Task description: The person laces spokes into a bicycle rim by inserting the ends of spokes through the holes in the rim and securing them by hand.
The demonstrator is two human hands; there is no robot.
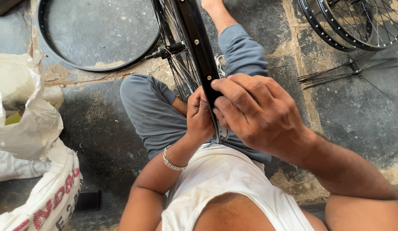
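- Over the person's lap, a black spoked wheel [194, 47] stands on edge, its rim running up from the hands.
- Right hand [254, 113]: grip closed over the rim's near end.
- Left hand [199, 117]: grip closed on the rim's left side, touching the right hand.
- Left of the wheel: bare rim [96, 66] on the floor, white sacks [32, 128] well apart.
- Right of the wheel: more wheels [353, 25], loose spokes [348, 70].
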